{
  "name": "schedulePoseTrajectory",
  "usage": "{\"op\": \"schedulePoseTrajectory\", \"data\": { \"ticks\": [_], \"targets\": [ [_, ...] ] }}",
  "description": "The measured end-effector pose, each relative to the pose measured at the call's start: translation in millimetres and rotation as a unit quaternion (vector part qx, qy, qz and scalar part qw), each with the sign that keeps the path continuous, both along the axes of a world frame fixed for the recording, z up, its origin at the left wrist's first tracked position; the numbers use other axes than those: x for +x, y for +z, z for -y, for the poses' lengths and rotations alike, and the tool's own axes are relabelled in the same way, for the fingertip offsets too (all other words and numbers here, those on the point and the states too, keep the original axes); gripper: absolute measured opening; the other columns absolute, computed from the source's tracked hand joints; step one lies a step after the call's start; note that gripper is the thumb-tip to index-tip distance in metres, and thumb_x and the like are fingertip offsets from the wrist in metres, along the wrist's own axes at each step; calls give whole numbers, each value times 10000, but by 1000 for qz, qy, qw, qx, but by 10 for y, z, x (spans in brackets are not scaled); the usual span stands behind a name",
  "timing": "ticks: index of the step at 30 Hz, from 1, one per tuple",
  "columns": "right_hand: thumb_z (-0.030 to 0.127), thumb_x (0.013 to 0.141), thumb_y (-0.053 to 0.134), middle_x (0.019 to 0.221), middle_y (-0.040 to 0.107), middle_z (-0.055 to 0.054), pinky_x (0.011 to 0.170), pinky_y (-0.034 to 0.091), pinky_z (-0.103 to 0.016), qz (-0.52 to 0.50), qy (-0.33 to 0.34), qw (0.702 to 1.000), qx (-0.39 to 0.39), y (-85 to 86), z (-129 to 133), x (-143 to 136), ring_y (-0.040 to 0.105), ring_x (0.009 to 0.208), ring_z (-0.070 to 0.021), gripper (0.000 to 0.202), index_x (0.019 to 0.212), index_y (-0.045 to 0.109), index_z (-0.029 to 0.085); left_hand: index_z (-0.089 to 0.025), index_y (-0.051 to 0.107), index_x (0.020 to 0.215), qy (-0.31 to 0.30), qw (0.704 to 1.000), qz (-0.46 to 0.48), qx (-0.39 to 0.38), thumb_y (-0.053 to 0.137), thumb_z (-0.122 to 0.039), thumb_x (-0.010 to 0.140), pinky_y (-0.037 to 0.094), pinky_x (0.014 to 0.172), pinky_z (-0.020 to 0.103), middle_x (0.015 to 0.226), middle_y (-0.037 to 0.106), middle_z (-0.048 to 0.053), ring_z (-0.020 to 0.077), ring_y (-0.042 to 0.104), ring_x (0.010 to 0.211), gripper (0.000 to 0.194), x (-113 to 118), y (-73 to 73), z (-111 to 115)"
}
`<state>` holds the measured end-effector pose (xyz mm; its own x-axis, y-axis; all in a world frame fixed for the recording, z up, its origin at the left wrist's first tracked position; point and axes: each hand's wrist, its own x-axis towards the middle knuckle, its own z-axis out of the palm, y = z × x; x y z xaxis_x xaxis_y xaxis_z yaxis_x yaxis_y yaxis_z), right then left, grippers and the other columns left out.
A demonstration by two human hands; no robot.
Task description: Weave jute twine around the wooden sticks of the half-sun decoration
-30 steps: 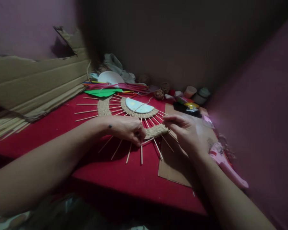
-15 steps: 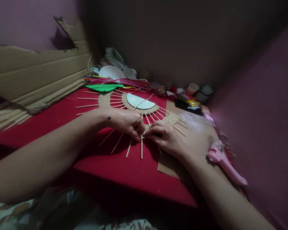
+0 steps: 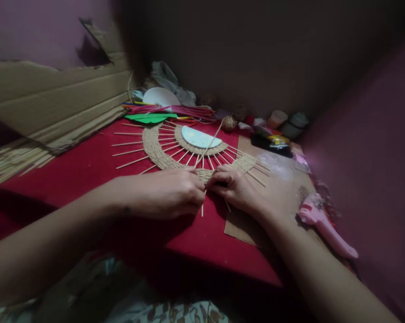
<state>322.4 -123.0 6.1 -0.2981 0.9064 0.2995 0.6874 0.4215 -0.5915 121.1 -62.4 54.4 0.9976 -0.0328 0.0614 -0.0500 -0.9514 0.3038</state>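
A half-round frame of thin sticks fans out on the red cloth, with a woven twine band (image 3: 152, 146) curving across them. At its centre sits a pale blue half disc (image 3: 200, 137). A loose twine strand (image 3: 216, 133) crosses the disc toward my hands. My left hand (image 3: 180, 193) is closed at the band's lower edge, its fingertips mostly hidden, so what it pinches is unclear. Beside it, my right hand (image 3: 231, 184) pinches at the band's lower edge, thumb and fingers together around a stick or twine too small to tell apart.
A pink glue gun (image 3: 326, 224) lies at the right near a cardboard sheet (image 3: 246, 229). Twine balls (image 3: 228, 123), a cup (image 3: 276, 119), green foam (image 3: 150, 118) and pink sticks (image 3: 189, 111) line the back. Large cardboard (image 3: 54, 98) stands at the left over loose sticks.
My left hand has turned and lowered, uncovering more of the woven band's left side. My right hand stays by the lower edge. The view has shifted slightly, and the twine strand now runs straighter.
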Motion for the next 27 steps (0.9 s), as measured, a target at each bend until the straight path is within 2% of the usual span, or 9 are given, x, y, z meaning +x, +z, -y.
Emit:
{"op": "schedulePoseTrajectory", "data": {
  "ticks": [6,10,17,22,27],
  "targets": [
    [59,787,637,760,608,-8,738,456,-314,-4,9,1000,-19,34,7,8,553,765,-151,176,717,678,215,-170,589,709,65,994,43,76,509,-130,877,353,650,304,713,592,29,157,463,653,190,-35,-252,355],
    [50,780,629,764,605,-8,746,456,-314,2,16,999,-28,49,10,15,546,774,-151,185,729,687,217,-173,547,735,64,985,87,135,464,-80,851,347,639,329,727,560,38,176,440,656,170,-85,-416,484],
    [121,838,616,807,573,-15,757,436,-313,16,23,1000,1,8,29,8,510,810,-162,187,882,728,264,-165,582,780,48,969,89,226,433,-95,843,343,651,365,711,543,60,190,418,643,176,-250,-388,468],
    [114,891,500,845,570,-42,691,389,-306,114,74,988,77,-64,-12,8,467,752,-160,266,932,730,240,-156,599,806,39,962,111,248,430,-127,884,357,675,367,719,551,61,197,449,671,188,-274,-410,520],
    [123,946,416,839,553,-34,614,307,-282,217,60,967,116,-81,-52,-35,427,717,-145,268,917,671,201,-158,581,782,35,961,129,242,447,-112,875,380,696,363,716,550,50,196,460,667,169,-255,-429,586]
  ]
}}
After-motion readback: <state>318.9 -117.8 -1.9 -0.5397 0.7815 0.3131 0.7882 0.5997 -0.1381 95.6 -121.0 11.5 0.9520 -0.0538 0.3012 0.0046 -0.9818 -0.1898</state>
